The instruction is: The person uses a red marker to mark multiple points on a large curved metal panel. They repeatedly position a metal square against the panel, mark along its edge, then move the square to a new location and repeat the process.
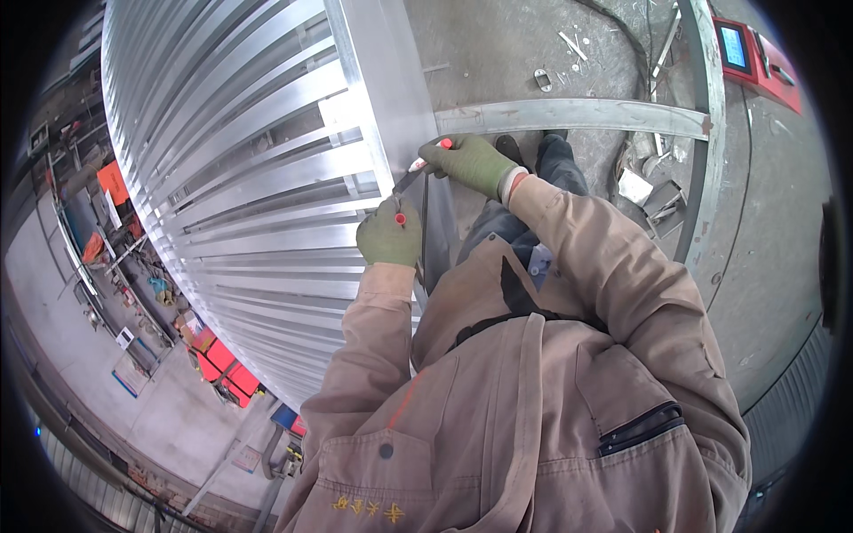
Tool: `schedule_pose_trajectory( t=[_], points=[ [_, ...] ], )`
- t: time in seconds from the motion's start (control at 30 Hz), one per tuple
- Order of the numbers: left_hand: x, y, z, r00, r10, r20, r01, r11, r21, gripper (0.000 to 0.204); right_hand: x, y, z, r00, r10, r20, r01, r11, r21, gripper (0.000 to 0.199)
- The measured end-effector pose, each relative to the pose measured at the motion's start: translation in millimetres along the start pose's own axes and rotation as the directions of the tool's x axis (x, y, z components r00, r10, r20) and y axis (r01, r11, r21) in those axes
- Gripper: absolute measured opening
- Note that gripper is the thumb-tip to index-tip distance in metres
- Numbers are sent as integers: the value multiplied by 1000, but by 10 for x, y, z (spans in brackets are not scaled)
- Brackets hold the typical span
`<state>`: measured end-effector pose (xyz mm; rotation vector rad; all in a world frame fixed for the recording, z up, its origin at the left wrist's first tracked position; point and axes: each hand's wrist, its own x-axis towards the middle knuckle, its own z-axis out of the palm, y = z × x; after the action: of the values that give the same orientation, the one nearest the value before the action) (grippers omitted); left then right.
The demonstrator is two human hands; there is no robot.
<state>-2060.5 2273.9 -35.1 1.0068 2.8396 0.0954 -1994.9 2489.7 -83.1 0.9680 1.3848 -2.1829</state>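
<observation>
My right hand (469, 166), in a green knitted glove, is closed round a marker pen (418, 164) with a white body and a red end showing above the fingers. My left hand (389, 234), gloved alike, is closed at the edge of a slatted metal panel (267, 173). From it sticks a small red cap (401, 219) with a round, hollow-looking end. A dark flat strip (405, 184) spans the gap between both hands; I cannot tell what it is. Both hands are over the panel's smooth metal side rail (395, 84).
A steel crossbar (569, 115) joins an upright frame member (702, 178) to the right. Beyond it stands a red machine with a screen (755, 62). Metal scraps (662, 204) and a cable (626, 35) lie on the concrete floor. Red bins (222, 366) stand at the left.
</observation>
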Motion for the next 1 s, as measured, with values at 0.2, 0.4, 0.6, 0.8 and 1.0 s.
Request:
schedule_pose_trajectory(
  t=[0.2,0.4,0.6,0.8,1.0],
  points=[
    [-13,-3,-5,999,-33,34,31,997,76,28,-432,-423,-17,980,-149,135,118,970,213,49],
    [2,-10,-24,991,-73,109,63,994,90,33,-523,-533,-345,971,-227,-72,237,887,396,48],
    [4,-34,-20,990,-73,122,71,997,22,37,-343,-69,-193,981,-170,-90,178,979,97,46],
    [5,-23,-9,995,-60,79,58,998,22,32,-216,280,168,946,-285,-152,269,956,-118,50],
    [17,7,-24,993,-81,88,77,996,42,33,-233,220,231,946,-293,-136,272,949,-157,54]
  ],
)
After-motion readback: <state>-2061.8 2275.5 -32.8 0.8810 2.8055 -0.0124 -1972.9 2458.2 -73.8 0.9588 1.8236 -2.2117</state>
